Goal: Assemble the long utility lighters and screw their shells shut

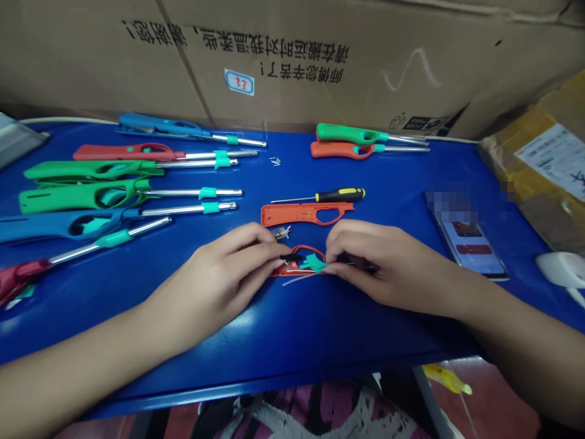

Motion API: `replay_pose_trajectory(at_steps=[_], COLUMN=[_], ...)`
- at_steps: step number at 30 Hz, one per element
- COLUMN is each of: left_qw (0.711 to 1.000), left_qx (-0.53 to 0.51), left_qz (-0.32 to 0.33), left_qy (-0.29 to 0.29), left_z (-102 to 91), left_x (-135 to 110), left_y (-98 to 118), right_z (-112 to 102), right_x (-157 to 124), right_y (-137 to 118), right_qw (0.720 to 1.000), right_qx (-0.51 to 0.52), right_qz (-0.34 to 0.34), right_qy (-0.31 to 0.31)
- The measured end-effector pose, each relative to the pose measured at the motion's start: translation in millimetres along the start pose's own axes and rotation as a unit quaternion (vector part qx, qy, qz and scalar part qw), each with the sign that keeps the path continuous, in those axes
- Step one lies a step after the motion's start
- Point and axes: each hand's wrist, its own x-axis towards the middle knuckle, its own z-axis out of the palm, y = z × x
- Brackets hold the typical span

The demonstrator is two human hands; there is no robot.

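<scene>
An orange lighter half-shell [301,250] lies on the table between my hands, with a thin white tube along it. My left hand [233,268] is closed, its fingertips pinched at the shell's left part around a small black piece [289,257]. My right hand [375,256] is closed too, thumb and finger on a green trigger [313,263] over the shell's loop. A small clear-and-metal part [280,233] sits beside my left fingers. Just behind lies the other orange half-shell [299,214], and behind that a black and yellow screwdriver [340,195].
Several long-necked lighters, such as a blue one [159,126] and a green one [91,195], lie at the left. A green lighter [345,133] and an orange lighter [336,150] rest at the back. Tiny pins [275,161], a phone [475,241] and a large cardboard box [292,103] surround the workspace.
</scene>
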Motion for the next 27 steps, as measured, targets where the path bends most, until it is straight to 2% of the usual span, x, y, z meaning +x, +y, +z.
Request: replay_pose_trajectory(at_steps=[4,12,18,27], left_qw=[1.0,1.0,1.0,1.0], left_qx=[0.003,0.012,0.018,0.006], left_qz=[-0.001,-0.006,-0.005,-0.013], left_qy=[0.008,0.004,0.009,0.012], left_z=[-0.3,-1.2,-1.4,0.7], left_x=[0,0,1,2], left_y=[1,2,3,4], right_z=[4,13,14,21], right_x=[0,3,1,4], right_y=[1,-2,-1,-6], right_qw=[1.0,0.999,0.998,0.998], right_qx=[-0.003,-0.001,0.005,0.026], right_qz=[0.009,0.002,0.006,0.005], right_qy=[-0.012,0.044,0.064,0.061])
